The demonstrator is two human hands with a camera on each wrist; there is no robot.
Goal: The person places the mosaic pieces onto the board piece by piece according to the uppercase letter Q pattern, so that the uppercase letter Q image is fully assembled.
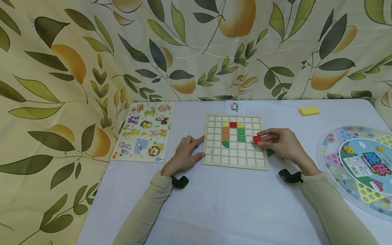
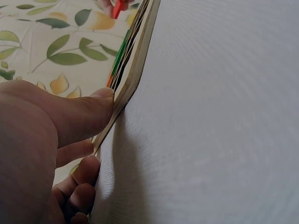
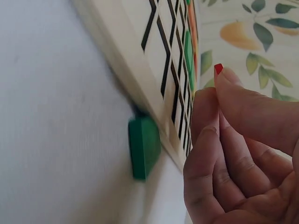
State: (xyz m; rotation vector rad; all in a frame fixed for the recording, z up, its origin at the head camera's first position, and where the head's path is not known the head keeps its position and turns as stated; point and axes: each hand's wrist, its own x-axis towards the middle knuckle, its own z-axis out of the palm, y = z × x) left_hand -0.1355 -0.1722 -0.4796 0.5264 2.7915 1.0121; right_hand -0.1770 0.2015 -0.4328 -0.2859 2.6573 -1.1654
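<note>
A wooden grid board (image 1: 214, 159) lies on the table with colored pieces in its cells: a red square (image 1: 233, 125) between two yellow pieces, orange squares (image 1: 225, 136) at left, a rounded green piece (image 1: 225, 144) below them, green squares (image 1: 241, 138) at right. My left hand (image 1: 183, 154) rests at the board's left edge, index finger and thumb stretched out and touching it. Over the board's right side, my right hand (image 1: 283, 143) pinches a red block (image 1: 256, 139) between thumb and fingers. Under that hand, a green block (image 3: 145, 147) sits beside the board's edge.
A small pattern card (image 1: 240, 108) lies behind the board. To the left is an animal puzzle board (image 1: 141, 136). A yellow block (image 1: 309, 111) stands at the back right, and a round game box (image 1: 352, 160) takes up the right side. Patterned cloth (image 1: 211, 75) hangs behind.
</note>
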